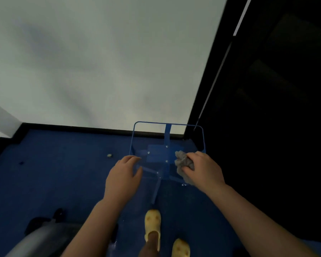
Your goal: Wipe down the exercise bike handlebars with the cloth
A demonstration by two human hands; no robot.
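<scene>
The blue handlebar frame [133,130] of the exercise bike forms a rounded rectangle just ahead of me, with a blue centre strut and bolted plate. My right hand [204,169] is closed around a crumpled grey cloth [183,161], pressing it against the frame's right side bar. My left hand [123,175] rests on the left side of the frame, fingers loosely curled over the bar; the bar under it is hidden, so the grip is unclear.
Blue carpet [63,173] covers the floor below a white wall [100,62] with black skirting. A dark panel [267,108] fills the right. My feet wear yellow clogs [152,225]. A grey part of the bike [39,240] sits lower left. A small object [109,155] lies on the carpet.
</scene>
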